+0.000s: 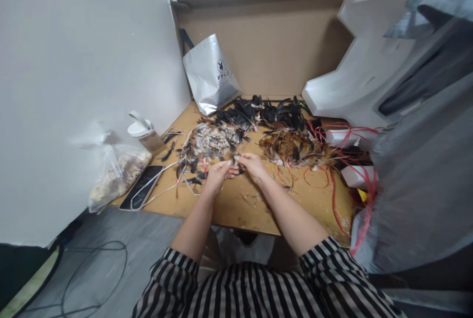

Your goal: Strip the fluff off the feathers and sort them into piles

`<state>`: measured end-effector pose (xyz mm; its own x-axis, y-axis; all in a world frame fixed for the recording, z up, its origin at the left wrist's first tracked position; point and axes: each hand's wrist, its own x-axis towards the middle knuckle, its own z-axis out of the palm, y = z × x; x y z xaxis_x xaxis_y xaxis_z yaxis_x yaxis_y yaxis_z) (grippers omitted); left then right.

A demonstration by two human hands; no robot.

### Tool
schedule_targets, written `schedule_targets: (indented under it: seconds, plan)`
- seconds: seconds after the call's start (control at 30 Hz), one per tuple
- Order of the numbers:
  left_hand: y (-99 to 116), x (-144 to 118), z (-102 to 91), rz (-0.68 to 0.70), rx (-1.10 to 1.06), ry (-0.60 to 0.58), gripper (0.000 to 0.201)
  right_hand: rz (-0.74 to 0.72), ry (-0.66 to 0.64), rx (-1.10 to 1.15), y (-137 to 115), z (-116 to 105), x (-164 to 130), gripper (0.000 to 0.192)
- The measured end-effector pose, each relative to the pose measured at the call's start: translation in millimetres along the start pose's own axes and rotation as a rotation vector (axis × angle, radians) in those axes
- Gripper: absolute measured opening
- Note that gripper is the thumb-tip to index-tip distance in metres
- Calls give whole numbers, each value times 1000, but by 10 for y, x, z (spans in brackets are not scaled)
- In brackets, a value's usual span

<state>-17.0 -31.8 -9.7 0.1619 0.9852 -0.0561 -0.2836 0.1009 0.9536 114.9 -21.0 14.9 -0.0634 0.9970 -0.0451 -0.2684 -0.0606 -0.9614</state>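
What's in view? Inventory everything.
Tabletop: one, tan, centre
Black feathers: many, black, tabletop's back
Brown feathers: many, brown, tabletop's right
Pale feathers: many, whitish, tabletop's left
Held feather: one, dark, centre
Shopping bag: one, silver, back
Lidded cup: one, white lid, left
Smartphone: one, black, left
Plastic bag: one, clear, left
Red strings: several, red, right
Cardboard panel: one, brown, back
White panel: one, white, left
Sheeting: some, grey, right
Cable: count unclear, black, bottom left
Left hand: one, bare, centre
Right hand: one, bare, centre
Sleeves: two, black-white, bottom

Dark feather between pinched fingers
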Motion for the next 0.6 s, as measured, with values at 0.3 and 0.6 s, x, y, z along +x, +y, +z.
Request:
schedule_targets:
  seconds: [0.3,0.6]
  plan:
    - [-11,10,-13,36,127,-4,25,-49,0,-54,44,72,-36,27]
    - [-3,10,-18,49,74,55,24,-124,-30,-243,-96,-92,18,30]
